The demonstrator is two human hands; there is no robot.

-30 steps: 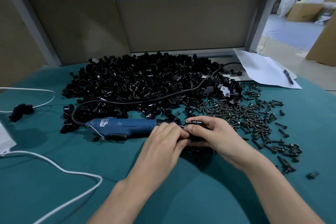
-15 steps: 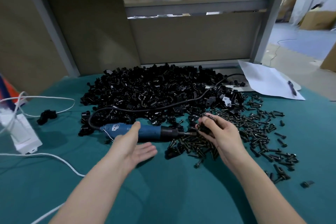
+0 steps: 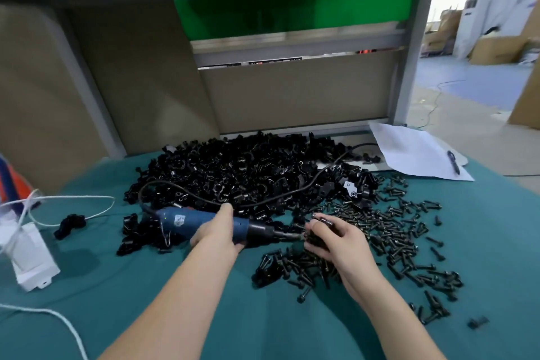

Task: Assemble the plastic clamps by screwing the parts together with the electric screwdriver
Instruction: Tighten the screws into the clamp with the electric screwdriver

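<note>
- Half a second ago the left grip (image 3: 217, 232), a bare hand, lay flat on the cloth just in front of the blue electric screwdriver (image 3: 181, 221); it is now clenched round the tool's barrel near the black nose, thumb on top.
- That screwdriver lies almost level, low over the teal-covered bench (image 3: 117, 301), its nose pointing right, its bit reaching the fingers of the other hand.
- At the bit's tip, the right grip (image 3: 342, 245), also a bare hand, pinches a small black plastic clamp piece (image 3: 321, 222) between thumb and fingers, much as it did before.
- Whether a screw sits in that piece cannot be told; the hand hides it.
- Behind both hands lies a broad heap of loose black plastic clamp parts (image 3: 233, 172), with the tool's black cable (image 3: 321, 172) looping across it.
- Dark metal screws (image 3: 394, 231) are scattered right of the heap and under the right wrist.
- One black clamp (image 3: 70, 224) sits apart on the left, near a white cord (image 3: 73, 197) and a white plastic box (image 3: 29, 251).
- At the far right corner lies a white paper sheet (image 3: 415, 152) with a dark pen (image 3: 453, 162) on it.
</note>
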